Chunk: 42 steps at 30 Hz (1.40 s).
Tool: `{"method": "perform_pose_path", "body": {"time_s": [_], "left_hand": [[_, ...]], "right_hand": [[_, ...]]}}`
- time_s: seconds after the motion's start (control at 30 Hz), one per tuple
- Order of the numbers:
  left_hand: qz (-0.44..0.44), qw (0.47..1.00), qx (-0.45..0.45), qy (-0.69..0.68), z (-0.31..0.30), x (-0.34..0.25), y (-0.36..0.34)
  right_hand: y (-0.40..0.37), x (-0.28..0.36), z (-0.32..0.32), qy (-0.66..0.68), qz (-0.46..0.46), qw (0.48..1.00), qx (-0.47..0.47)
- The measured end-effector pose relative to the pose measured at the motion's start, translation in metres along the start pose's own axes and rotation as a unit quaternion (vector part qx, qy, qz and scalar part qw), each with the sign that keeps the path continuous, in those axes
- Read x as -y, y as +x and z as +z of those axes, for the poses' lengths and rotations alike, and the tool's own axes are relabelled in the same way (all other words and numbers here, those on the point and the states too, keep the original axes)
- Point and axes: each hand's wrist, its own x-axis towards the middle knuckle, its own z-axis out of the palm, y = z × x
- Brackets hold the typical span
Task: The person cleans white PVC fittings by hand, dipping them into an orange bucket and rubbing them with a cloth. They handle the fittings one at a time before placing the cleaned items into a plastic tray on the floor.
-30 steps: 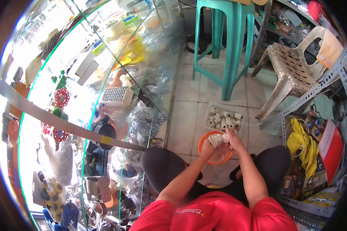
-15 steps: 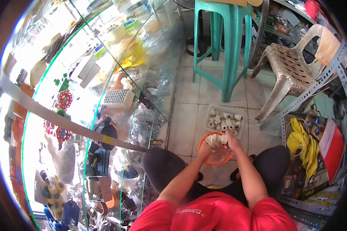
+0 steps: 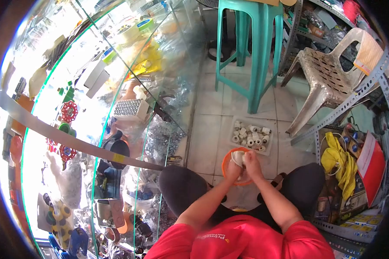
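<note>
Both hands are close together over an orange basin [image 3: 226,165] on the floor between my knees. My left hand [image 3: 234,169] is closed round a white cloth [image 3: 236,157]. Beside it, touching, my right hand [image 3: 252,165] has its fingers curled in against a small whitish piece, too small to make out. Just beyond the basin sits a clear plastic tray [image 3: 267,150] with several white fittings [image 3: 251,137] in it.
A green stool [image 3: 256,64] stands ahead, and a worn plastic chair [image 3: 320,73] is at the right. Glass display shelves with hardware line the left. At the right, a metal rack holds a yellow cloth [image 3: 339,162] and a red-and-white sheet [image 3: 371,168].
My right hand has moved slightly left and down, closer to my left hand. Less of the white cloth shows between the hands.
</note>
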Motion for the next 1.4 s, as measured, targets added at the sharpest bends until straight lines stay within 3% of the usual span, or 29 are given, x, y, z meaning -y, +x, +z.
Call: {"method": "perform_pose_path", "body": {"time_s": [0.07, 0.13, 0.23, 0.3, 0.33, 0.4, 0.47, 0.5, 0.57, 0.63, 0.73, 0.77, 0.8, 0.83, 0.87, 0.9, 0.93, 1.03, 1.07, 1.1, 1.13, 1.2, 1.27, 1.3, 1.37, 1.4], "left_hand": [[-0.132, 0.987, 0.000, -0.096, -0.001, 0.003, -0.001], [-0.291, 0.921, -0.035, -0.257, -0.002, -0.011, -0.003], [-0.335, 0.885, -0.038, -0.319, -0.002, -0.035, -0.002], [-0.179, 0.983, 0.002, -0.028, 0.008, 0.013, -0.003], [-0.092, 0.988, 0.022, 0.121, 0.012, 0.031, -0.004], [-0.086, 0.980, 0.055, 0.170, 0.007, 0.010, -0.007], [-0.113, 0.983, 0.046, 0.139, 0.008, 0.008, -0.007], [-0.144, 0.986, 0.021, 0.082, 0.013, 0.027, -0.010], [-0.185, 0.982, -0.026, -0.012, 0.021, 0.064, -0.013], [-0.202, 0.973, -0.069, -0.084, 0.027, 0.090, -0.011], [-0.225, 0.928, -0.054, -0.293, 0.023, 0.073, -0.010], [-0.210, 0.971, -0.002, -0.118, 0.016, 0.063, -0.012], [-0.186, 0.980, 0.050, 0.060, 0.007, 0.045, -0.015], [-0.235, 0.971, 0.036, 0.035, 0.006, 0.042, -0.010], [-0.282, 0.959, 0.019, 0.010, 0.006, 0.039, -0.005], [-0.390, 0.894, -0.063, -0.214, 0.011, 0.045, -0.002], [-0.469, 0.763, -0.140, -0.421, 0.016, 0.055, 0.001], [-0.481, 0.788, -0.121, -0.364, 0.025, 0.084, -0.007], [-0.363, 0.922, -0.041, -0.125, 0.024, 0.090, -0.013], [-0.211, 0.968, 0.044, 0.126, 0.020, 0.090, -0.017], [-0.040, 0.922, 0.125, 0.364, 0.017, 0.083, -0.016], [-0.222, 0.946, 0.138, 0.193, 0.015, 0.057, -0.008], [-0.306, 0.939, 0.128, 0.095, 0.019, 0.066, -0.009], [-0.301, 0.942, 0.115, 0.089, 0.031, 0.098, -0.020], [-0.248, 0.945, 0.128, 0.167, 0.033, 0.105, -0.024], [-0.197, 0.935, 0.154, 0.250, 0.027, 0.081, -0.023]], "right_hand": [[-0.007, 0.017, -0.006, -0.074, -0.033, 0.996, 0.035], [-0.010, 0.016, -0.006, -0.115, -0.099, 0.986, 0.070], [-0.010, 0.006, -0.002, -0.111, -0.046, 0.990, 0.070], [0.001, -0.064, 0.021, 0.010, 0.032, 0.998, 0.046], [0.004, -0.088, 0.029, 0.071, 0.071, 0.994, 0.033], [0.008, -0.024, -0.006, 0.166, 0.350, 0.909, 0.153], [0.010, 0.004, -0.013, 0.195, 0.444, 0.851, 0.202], [0.009, 0.001, -0.008, 0.181, 0.412, 0.871, 0.196], [0.005, -0.026, 0.005, 0.093, 0.241, 0.954, 0.151], [0.005, -0.072, 0.027, -0.065, -0.054, 0.994, 0.063], [0.008, -0.068, 0.025, -0.075, 0.049, 0.991, 0.104], [0.013, -0.059, 0.017, -0.090, 0.103, 0.978, 0.160], [0.021, -0.014, -0.005, -0.104, 0.156, 0.958, 0.216], [0.036, 0.011, -0.017, -0.120, 0.209, 0.932, 0.271], [0.045, 0.006, -0.017, -0.139, 0.203, 0.945, 0.217], [0.056, -0.005, -0.017, -0.158, 0.196, 0.954, 0.162], [0.067, -0.018, -0.017, -0.176, 0.188, 0.960, 0.106], [0.104, -0.055, -0.020, -0.253, 0.153, 0.955, 0.019], [0.115, -0.064, -0.021, -0.255, 0.163, 0.953, 0.029], [0.126, -0.071, -0.021, -0.257, 0.171, 0.950, 0.040], [0.136, -0.071, -0.020, -0.259, 0.178, 0.948, 0.051], [0.149, -0.074, -0.016, -0.242, 0.200, 0.946, 0.083], [0.158, -0.083, -0.007, -0.239, 0.208, 0.943, 0.103], [0.163, -0.095, -0.001, -0.255, 0.180, 0.944, 0.106], [0.171, -0.123, 0.010, -0.287, 0.123, 0.944, 0.110], [0.175, -0.120, 0.010, -0.295, 0.147, 0.939, 0.099]]}}
